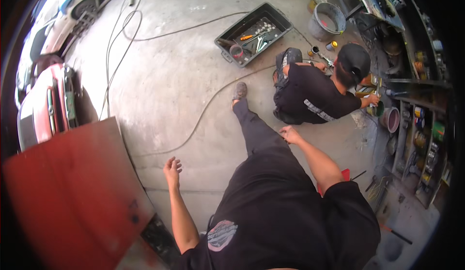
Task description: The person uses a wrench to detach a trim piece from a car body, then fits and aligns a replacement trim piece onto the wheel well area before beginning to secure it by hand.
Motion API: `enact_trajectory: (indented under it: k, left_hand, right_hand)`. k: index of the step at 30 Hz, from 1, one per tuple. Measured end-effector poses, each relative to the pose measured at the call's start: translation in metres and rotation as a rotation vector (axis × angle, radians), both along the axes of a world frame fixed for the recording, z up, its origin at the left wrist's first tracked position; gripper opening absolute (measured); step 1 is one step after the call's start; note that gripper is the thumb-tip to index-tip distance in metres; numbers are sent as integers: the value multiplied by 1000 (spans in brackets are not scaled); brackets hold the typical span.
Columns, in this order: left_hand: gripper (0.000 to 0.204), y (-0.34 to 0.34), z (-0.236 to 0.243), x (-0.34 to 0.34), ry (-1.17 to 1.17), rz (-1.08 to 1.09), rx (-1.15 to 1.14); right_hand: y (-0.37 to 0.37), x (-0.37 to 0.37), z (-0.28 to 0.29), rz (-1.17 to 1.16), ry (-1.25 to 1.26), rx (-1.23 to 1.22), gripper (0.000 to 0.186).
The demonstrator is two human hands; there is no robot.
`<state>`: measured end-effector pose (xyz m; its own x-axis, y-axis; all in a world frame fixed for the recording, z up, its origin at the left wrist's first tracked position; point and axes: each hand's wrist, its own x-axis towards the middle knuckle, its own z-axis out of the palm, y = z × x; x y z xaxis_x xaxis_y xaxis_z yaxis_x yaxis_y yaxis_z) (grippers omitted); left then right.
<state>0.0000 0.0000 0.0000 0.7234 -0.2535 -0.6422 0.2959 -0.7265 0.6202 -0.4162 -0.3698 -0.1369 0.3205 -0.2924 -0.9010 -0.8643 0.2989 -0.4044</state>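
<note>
My left hand (173, 170) hangs beside my body with loosely bent fingers apart, holding nothing, near a red-and-grey car panel (68, 187) at the lower left. Beside my dark trouser leg (259, 141), my right hand (290, 135) has its fingers partly bent and apart, with nothing visible in them. One shoe (240, 91) shows on the concrete floor (193, 76). Just ahead on the right, a person in a dark cap and shirt (315, 91) crouches; their right hand (370, 99) reaches among cans by the shelving.
A black tray (225, 49) of tools lies ahead, near buckets (317, 28) and small cans (332, 46). Hoses (208, 95) cross the floor. Stored car parts (46, 105) line the left; metal shelves (426, 83) with several cans stand right. A red object (345, 175) sits beside my right arm.
</note>
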Motion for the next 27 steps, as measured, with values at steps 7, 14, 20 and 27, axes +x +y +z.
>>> enact_trajectory:
  k: [7, 14, 20, 27]
  left_hand:
    - [33, -181, -22, 60, 131, -397, 41]
    - [22, -365, -23, 157, -15, -938, 21]
    - [20, -536, -162, 229, 21, -1083, -118]
    - [22, -590, -329, 201, 392, -1231, 15]
  right_hand:
    - [-133, 170, -47, 396, -97, -532, 30]
    - [-265, 315, -26, -333, -256, -291, 32]
    - [-336, 370, -125, -826, -21, -128, 27]
    - [-434, 376, -372, -321, 325, -722, 23]
